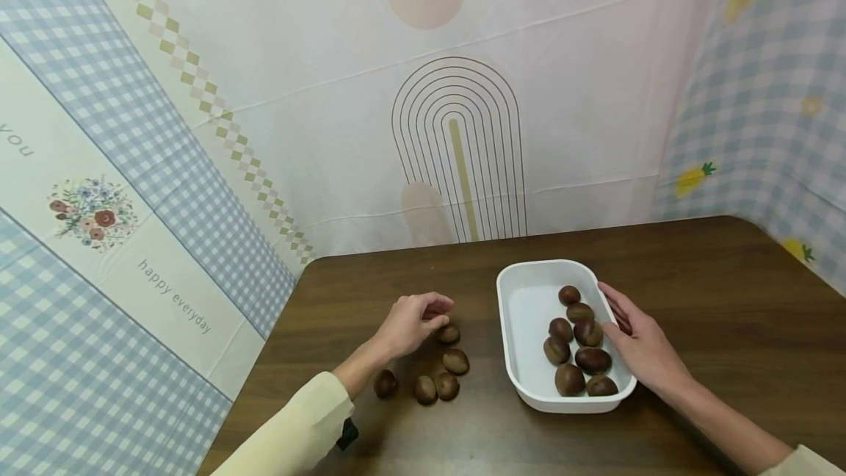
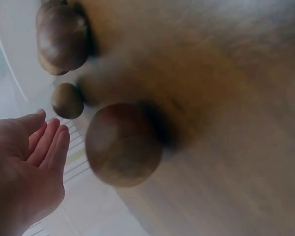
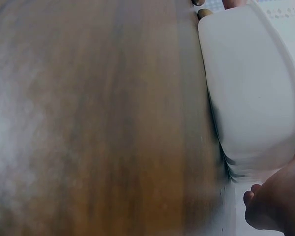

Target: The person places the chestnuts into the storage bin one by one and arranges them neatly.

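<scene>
My left hand [image 1: 413, 325], fingers loosely bent and nothing in them, hovers over the left part of the table beside a brown chestnut [image 1: 449, 333]. More chestnuts lie close below it, among them one [image 1: 456, 361] near the middle and one [image 1: 385, 383] under the wrist. In the left wrist view a chestnut [image 2: 123, 145] looms large in front of the palm. My right hand [image 1: 644, 347] holds the right side of a white tub [image 1: 525, 329], thumb at the rim and fingers along the outer wall. Several chestnuts [image 1: 593, 361] rest inside the tub, mostly toward its right.
The brown wooden table [image 1: 727, 300] ends at a patterned cloth backdrop [image 1: 581, 94] behind, with checked cloth [image 1: 165, 167] on the left side. A small black item [image 1: 346, 433] shows beneath the left sleeve.
</scene>
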The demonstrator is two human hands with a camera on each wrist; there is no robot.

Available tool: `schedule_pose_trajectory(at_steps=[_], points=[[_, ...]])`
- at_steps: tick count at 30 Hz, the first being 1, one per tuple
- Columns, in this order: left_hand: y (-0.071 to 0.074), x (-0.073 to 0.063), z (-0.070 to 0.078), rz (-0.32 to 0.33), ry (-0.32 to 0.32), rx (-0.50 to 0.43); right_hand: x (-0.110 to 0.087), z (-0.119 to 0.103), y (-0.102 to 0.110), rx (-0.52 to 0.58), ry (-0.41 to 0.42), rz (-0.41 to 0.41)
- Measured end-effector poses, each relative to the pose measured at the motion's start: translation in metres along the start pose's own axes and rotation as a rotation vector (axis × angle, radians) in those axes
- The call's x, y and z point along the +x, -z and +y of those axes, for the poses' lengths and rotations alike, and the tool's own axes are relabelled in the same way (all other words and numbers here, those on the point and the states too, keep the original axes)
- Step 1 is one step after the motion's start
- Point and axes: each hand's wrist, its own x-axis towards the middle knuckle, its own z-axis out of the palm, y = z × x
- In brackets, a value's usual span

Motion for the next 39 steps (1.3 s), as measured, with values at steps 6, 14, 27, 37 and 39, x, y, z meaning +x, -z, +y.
schedule_pose_trajectory(at_steps=[6,14,27,37,39], points=[[-0.005,-0.008,-0.005,-0.016,0.008,-0.033,0.000,-0.001,0.000,0.000,-0.003,0.001],[-0.007,-0.014,-0.006,-0.027,0.045,-0.051,0.000,-0.001,0.000,0.004,-0.002,0.002],[-0.013,-0.018,-0.011,-0.042,0.058,-0.041,0.000,0.000,0.001,0.005,0.008,0.006],[-0.014,-0.019,-0.011,-0.027,0.056,-0.065,0.000,0.000,0.001,0.002,-0.003,0.000],[-0.013,-0.018,-0.011,-0.026,0.062,-0.066,0.000,-0.001,0.001,-0.001,-0.005,0.000]])
